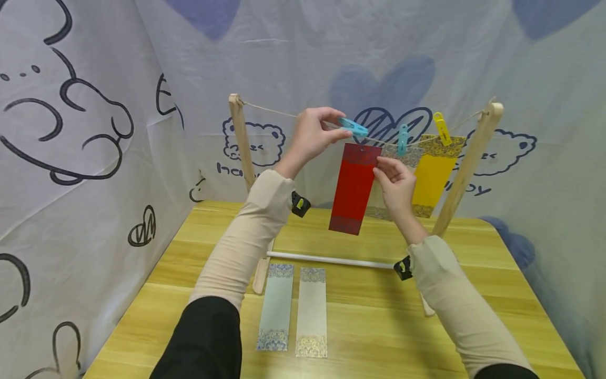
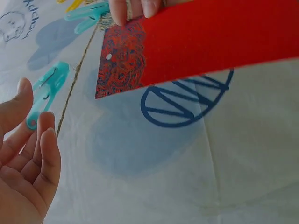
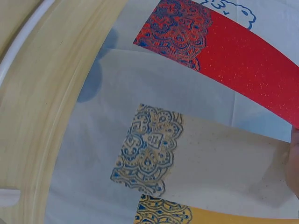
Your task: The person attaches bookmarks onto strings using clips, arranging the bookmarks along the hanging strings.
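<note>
My left hand pinches a light-blue clothespin between thumb and fingers, beside the string. Just below it, a red paper bookmark hangs upright with its patterned, holed end at the top. My right hand pinches the bookmark's upper right edge. In the left wrist view, the clothespin is apart from the red bookmark. Behind the right hand, a second light-blue clothespin clips a pale bookmark to the string. Farther right, a yellow clothespin holds a yellow bookmark.
Two wooden posts carry the string, and a white rod runs low between them. On the wooden table lie a pale green bookmark and a cream bookmark. A printed cloth stands behind.
</note>
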`<state>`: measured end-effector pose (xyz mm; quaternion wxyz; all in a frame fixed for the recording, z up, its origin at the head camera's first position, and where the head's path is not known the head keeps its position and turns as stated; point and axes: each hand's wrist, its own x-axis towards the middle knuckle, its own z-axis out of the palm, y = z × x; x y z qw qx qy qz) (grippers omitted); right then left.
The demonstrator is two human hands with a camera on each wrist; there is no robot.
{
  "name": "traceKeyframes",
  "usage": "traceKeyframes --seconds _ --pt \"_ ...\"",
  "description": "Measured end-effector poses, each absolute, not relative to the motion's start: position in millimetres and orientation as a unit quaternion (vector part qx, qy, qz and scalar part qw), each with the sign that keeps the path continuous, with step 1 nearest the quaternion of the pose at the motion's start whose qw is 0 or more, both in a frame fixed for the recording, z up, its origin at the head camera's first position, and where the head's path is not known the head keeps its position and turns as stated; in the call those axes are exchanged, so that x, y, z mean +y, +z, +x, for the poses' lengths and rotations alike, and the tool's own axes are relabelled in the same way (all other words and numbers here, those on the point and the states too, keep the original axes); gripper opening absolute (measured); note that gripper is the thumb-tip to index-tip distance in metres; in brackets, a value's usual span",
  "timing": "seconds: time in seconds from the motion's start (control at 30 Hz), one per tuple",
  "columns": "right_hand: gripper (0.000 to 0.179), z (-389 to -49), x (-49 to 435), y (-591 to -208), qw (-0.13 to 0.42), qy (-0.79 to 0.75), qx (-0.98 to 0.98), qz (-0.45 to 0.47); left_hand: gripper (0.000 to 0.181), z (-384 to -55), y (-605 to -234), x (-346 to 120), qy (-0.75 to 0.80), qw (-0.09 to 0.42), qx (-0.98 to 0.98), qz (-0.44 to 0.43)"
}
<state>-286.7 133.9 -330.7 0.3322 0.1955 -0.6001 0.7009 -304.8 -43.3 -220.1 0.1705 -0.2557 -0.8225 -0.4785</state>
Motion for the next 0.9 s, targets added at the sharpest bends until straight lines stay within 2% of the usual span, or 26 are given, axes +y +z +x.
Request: traceKeyframes --seconds 0.27,0.7,0.9 --pt "0.019 -298 136 -340 0.342 0.707 -0.591 0.185 0.033 -303 -213 -38 -0.380 0.199 -0.869 -0.247" --pt "0.021 -299 136 -340 0.335 0.711 -0.593 0.177 0.030 -305 -212 -30 -0.257 0.208 -0.916 -0.229" --pt "0.019 -298 135 -338 0.336 0.711 -0.593 0.172 0.029 -304 -210 -27 -0.232 0.196 -0.928 -0.214"
